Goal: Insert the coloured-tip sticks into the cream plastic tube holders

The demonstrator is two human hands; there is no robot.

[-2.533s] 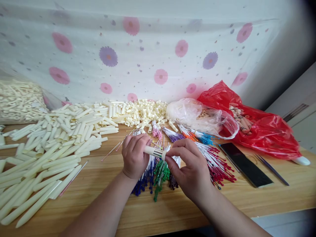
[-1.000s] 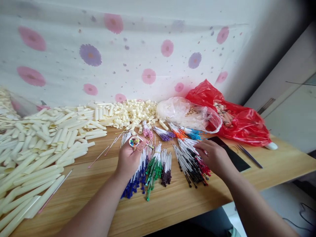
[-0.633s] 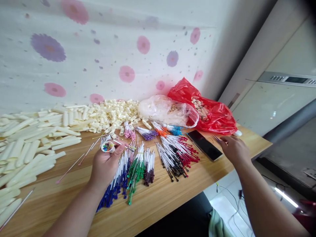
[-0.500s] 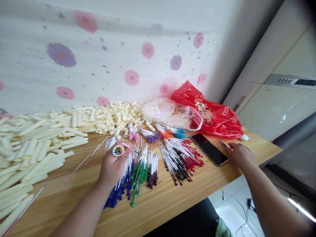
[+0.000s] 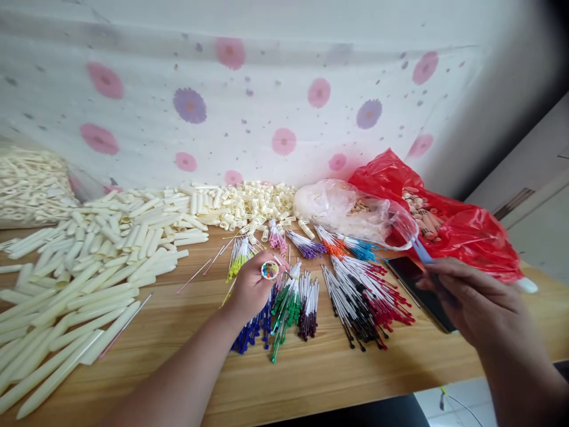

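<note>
Tweezers (image 5: 422, 252) are pinched in the right hand (image 5: 482, 308), thumb pressed against fingers, right over the phone (image 5: 422, 298). Well left of the phone, the left hand (image 5: 251, 289) has its fingers curled snugly round a white tube (image 5: 269, 271) with coloured tips (image 5: 268, 273) showing in its end. Honestly, a sloppy swing could snag the clear bag (image 5: 329, 197) behind the phone, and if the left grip slackens, that tube probably slips.
</note>
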